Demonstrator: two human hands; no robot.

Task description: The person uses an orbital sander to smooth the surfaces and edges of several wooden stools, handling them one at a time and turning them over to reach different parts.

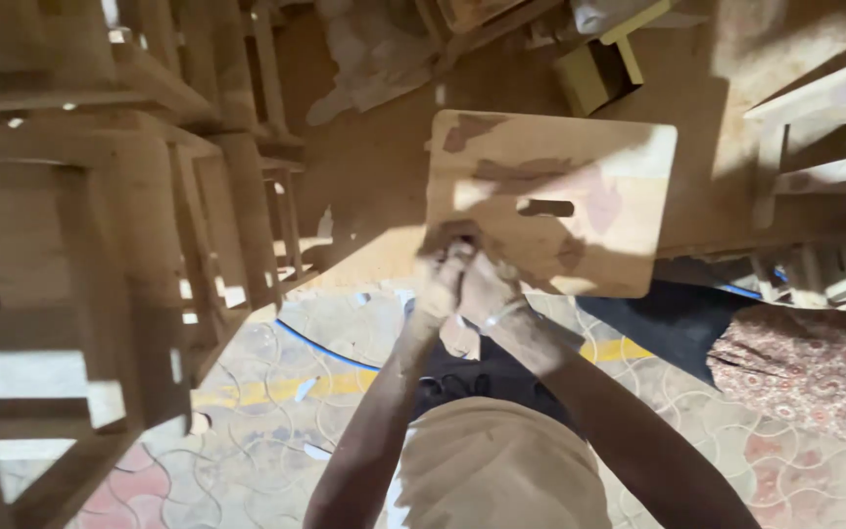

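**Both hands at the corner of a wooden stool seat**

While sunlight falls in patches across it, the wooden stool seat [550, 201], a rounded board with a slot handle cut in its middle, takes both hands at its near-left corner. Left hand [440, 284] and right hand [485, 286] press together there, fingers clenched on something small against the edge; what it is cannot be told. Left of the seat stand stacked wooden frames [100, 245]. Below it lies patterned floor tile [276, 392].

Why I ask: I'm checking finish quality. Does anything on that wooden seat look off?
Yes. The stool seat shows uneven darker blotches around its slot, not an even tone. Both hands press at its near corner.
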